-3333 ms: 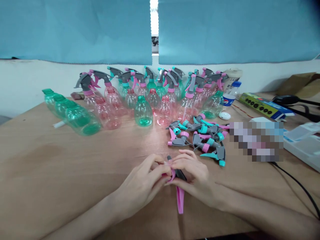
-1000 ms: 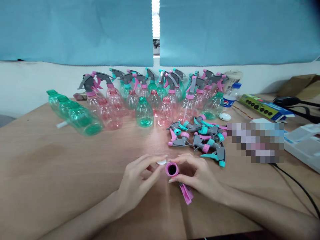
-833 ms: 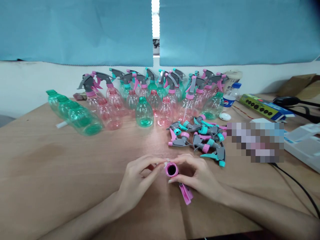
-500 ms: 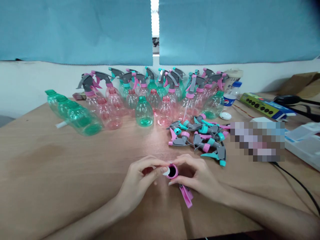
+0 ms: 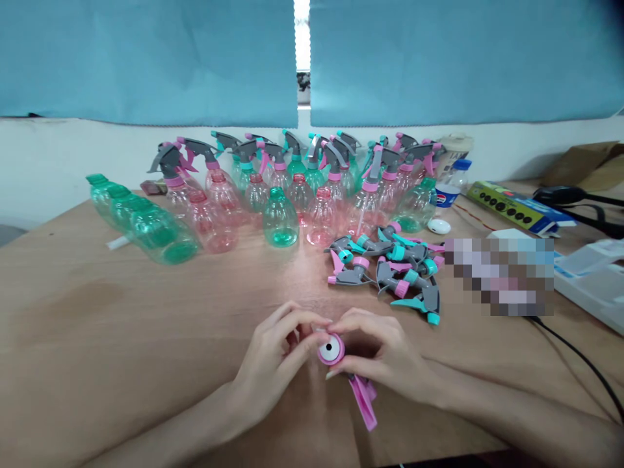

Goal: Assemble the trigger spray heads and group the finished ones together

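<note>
My right hand (image 5: 385, 344) grips a grey-and-pink trigger spray head (image 5: 364, 404), its open collar turned up toward me and its pink trigger pointing down. A white ring washer (image 5: 333, 354) with a dark centre hole sits in the mouth of the pink collar. My left hand (image 5: 280, 348) is closed at the collar's left side, thumb and forefinger pinched at the washer's upper edge. Beyond my hands lies a pile of loose spray heads (image 5: 392, 279), pink, teal and grey.
Several clear pink and green bottles (image 5: 281, 224) stand across the back, many with spray heads on. Green bottles (image 5: 166, 231) lean together at left. On the right are a green box (image 5: 509, 207), a white plastic tray (image 5: 595, 273) and a black cable (image 5: 580, 354).
The white washer has moved from beside the collar, where my left fingers pinched it, to inside the collar's mouth. Both hands and the spray head have shifted slightly toward me.
</note>
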Motion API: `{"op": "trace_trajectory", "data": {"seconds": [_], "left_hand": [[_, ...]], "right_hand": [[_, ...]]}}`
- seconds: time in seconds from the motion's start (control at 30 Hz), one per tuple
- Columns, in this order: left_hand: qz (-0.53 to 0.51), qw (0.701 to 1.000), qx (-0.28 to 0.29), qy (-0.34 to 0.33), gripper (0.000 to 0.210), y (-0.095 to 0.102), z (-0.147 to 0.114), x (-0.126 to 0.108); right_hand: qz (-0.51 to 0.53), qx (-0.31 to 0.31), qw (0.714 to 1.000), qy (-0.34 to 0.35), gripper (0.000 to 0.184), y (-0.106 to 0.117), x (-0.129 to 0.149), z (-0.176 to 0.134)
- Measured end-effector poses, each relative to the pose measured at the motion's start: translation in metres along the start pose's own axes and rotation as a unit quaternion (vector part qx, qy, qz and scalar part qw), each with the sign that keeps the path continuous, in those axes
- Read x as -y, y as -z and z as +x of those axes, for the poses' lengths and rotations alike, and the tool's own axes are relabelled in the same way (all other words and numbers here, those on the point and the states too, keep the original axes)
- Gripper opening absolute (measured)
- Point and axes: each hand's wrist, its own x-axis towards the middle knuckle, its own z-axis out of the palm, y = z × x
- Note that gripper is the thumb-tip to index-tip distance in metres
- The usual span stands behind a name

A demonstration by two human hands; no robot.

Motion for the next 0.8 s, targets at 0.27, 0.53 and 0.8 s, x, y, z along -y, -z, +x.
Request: {"op": "trace_trajectory", "data": {"seconds": [0.27,0.53,0.8], "left_hand": [[0.098,0.964,-0.02,-0.245,0.023,0.007,-0.004,0.0],[0.197,0.941,-0.011,-0.275,0.025,0.007,-0.006,-0.002],[0.198,0.939,-0.017,-0.281,0.025,0.005,-0.005,-0.002]], "right_hand": [[-0.022,-0.028,0.999,-0.003,0.028,0.01,0.006,0.003],[-0.035,-0.024,0.999,0.026,0.028,0.011,0.01,0.005],[-0.037,-0.023,0.999,0.025,0.029,0.009,0.006,0.004]]}}
